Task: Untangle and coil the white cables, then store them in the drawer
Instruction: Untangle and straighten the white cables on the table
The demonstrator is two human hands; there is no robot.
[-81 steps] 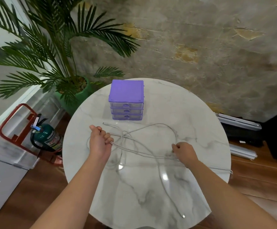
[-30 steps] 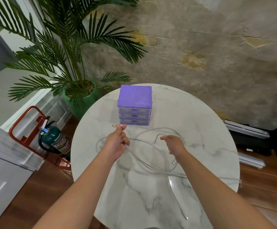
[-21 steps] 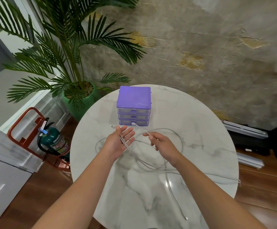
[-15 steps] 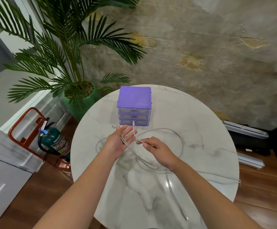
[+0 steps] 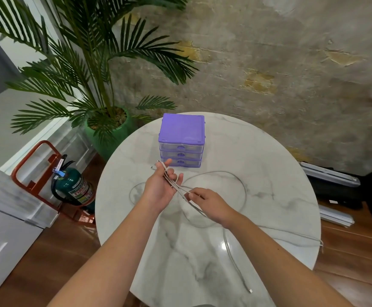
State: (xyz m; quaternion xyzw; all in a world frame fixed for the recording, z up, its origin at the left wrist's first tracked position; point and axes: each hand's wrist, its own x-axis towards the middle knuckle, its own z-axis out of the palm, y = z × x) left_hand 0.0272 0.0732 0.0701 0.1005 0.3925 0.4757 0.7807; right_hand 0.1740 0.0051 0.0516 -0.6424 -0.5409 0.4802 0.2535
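White cables (image 5: 231, 176) lie in loose loops on the round marble table (image 5: 269, 165). One end trails to a plug near the front edge, another hangs over the right rim. My left hand (image 5: 161, 188) is palm up with straight fingers, and several strands lie across the palm. My right hand (image 5: 205, 199) pinches the strands just right of that palm. A purple three-drawer box (image 5: 181, 129) stands behind my hands with all its drawers closed.
A potted palm (image 5: 105, 127) stands behind the table at the left. A green fire extinguisher (image 5: 75, 187) in a red stand sits on the wooden floor to the left. Grey rails (image 5: 329, 173) and a dark object lie on the floor at the right.
My right hand drew a cable end across from the right and laid it into my left palm, then slid back along the strands. The left hand opened its fingers.
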